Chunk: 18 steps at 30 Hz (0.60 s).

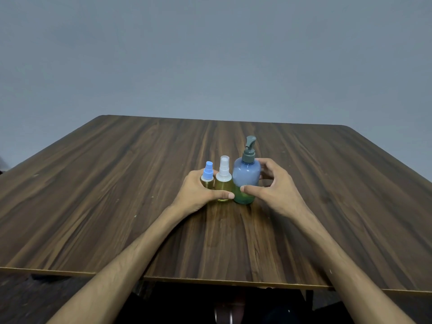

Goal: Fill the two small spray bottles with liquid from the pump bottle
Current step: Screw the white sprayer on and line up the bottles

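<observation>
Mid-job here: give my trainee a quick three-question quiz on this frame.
1. True or false: the pump bottle lies on its side.
2. Which spray bottle stands next to the pump bottle: A blue-capped, B white-capped?
3. Fill in: the left hand wraps both small ____ bottles; the right hand grips the pump bottle.

Key: 1 false, it stands upright on the table. 2 B. 3 spray.

three bottles upright in a row on wooden table (117, 183). left hand (198, 195) wraps blue-cap spray bottle (207, 175) and white-cap spray bottle (223, 181), both with yellowish liquid. right hand (273, 190) grips blue pump bottle (246, 181), greenish liquid low inside.
</observation>
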Available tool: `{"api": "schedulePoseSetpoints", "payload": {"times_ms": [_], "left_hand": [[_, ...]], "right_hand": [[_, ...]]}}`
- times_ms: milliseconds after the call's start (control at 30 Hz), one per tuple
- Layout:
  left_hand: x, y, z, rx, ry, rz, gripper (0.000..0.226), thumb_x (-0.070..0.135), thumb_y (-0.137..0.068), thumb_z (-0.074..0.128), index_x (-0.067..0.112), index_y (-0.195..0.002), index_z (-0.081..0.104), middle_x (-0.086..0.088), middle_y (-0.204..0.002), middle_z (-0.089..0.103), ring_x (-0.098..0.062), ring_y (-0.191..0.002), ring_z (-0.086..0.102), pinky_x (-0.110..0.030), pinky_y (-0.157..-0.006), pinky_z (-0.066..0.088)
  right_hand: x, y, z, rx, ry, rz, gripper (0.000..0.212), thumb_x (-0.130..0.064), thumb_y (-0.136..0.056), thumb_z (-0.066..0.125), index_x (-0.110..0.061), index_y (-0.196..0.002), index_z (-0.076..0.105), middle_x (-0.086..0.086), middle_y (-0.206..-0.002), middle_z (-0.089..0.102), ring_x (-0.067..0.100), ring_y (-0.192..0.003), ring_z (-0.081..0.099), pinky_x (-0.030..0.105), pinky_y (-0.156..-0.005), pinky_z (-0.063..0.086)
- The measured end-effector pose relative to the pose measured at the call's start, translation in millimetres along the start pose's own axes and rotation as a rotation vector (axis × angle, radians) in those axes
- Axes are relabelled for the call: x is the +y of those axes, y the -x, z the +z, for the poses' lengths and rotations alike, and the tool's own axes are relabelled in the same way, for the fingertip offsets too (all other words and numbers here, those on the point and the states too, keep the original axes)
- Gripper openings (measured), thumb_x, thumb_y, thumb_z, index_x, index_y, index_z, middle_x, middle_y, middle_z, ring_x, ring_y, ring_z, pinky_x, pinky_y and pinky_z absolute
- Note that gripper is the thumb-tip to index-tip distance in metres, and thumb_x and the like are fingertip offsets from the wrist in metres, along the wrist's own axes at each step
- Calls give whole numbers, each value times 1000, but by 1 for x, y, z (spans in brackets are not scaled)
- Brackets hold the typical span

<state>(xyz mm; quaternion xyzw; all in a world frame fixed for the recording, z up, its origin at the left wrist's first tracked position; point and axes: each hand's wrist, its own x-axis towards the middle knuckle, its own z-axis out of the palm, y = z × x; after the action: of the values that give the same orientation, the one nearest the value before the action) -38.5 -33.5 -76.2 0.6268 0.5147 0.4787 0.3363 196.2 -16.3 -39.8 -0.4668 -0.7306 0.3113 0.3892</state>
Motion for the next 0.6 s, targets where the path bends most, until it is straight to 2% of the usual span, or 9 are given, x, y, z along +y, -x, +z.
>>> {"api": "schedulePoseSetpoints", "payload": {"times_ms": [100, 167, 233, 333, 467, 533, 600], "left_hand": [[2, 2, -3, -61, 25, -7, 51, 29, -70, 100, 18, -114, 77, -4, -104, 82, -24, -100, 79, -52, -99, 60], [2, 4, -8, -98, 35, -22, 62, 19, -74, 98, 20, -129, 69, -2, -111, 80, -18, -105, 77, -41, -100, 59], [2, 8, -17, -70, 23, -28, 72, 22, -69, 98, 24, -133, 65, 0, -115, 76, -14, -106, 73, -30, -98, 57], [0, 16, -30, -36, -35, -5, 63, 26, -67, 93, 26, -126, 70, 9, -116, 75, -6, -106, 71, -23, -98, 54], [-1, 20, -33, -30, 7, -11, 38, -1, -78, 90, 11, -112, 78, 9, -91, 79, -3, -81, 73, -18, -80, 56], [4, 19, -29, -4, -19, 6, 31, 3, -76, 93, 8, -104, 80, -1, -87, 81, -5, -74, 71, -16, -74, 55], [7, 17, -26, 25, -65, 23, 32, 14, -68, 99, 13, -95, 81, -4, -77, 77, -6, -65, 64, -16, -67, 50]], "right_hand": [[0, 0, -1, -3, -9, -1, 68, -22, -79, 90, -24, -138, 56, -8, -135, 63, 5, -117, 61, 11, -81, 46], [0, 0, -1, -9, -12, -1, 68, -22, -79, 90, -24, -138, 56, -9, -135, 63, 5, -117, 60, 11, -82, 45], [1, 1, -1, -9, -17, -2, 68, -22, -79, 90, -24, -138, 56, -9, -135, 63, 5, -117, 61, 11, -81, 45], [2, 2, -1, -3, -26, -4, 68, -21, -79, 90, -24, -138, 57, -9, -134, 64, 5, -117, 61, 12, -79, 47], [2, 1, 0, -9, -38, 0, 68, -21, -80, 90, -24, -139, 56, -9, -135, 64, 6, -120, 61, 11, -81, 45], [3, 1, 0, -4, -39, 0, 69, -21, -79, 91, -24, -139, 57, -9, -135, 64, 5, -119, 61, 11, -80, 46], [3, 1, 0, 0, -37, 0, 69, -21, -79, 91, -24, -139, 57, -8, -136, 64, 6, -118, 61, 12, -80, 46]]}}
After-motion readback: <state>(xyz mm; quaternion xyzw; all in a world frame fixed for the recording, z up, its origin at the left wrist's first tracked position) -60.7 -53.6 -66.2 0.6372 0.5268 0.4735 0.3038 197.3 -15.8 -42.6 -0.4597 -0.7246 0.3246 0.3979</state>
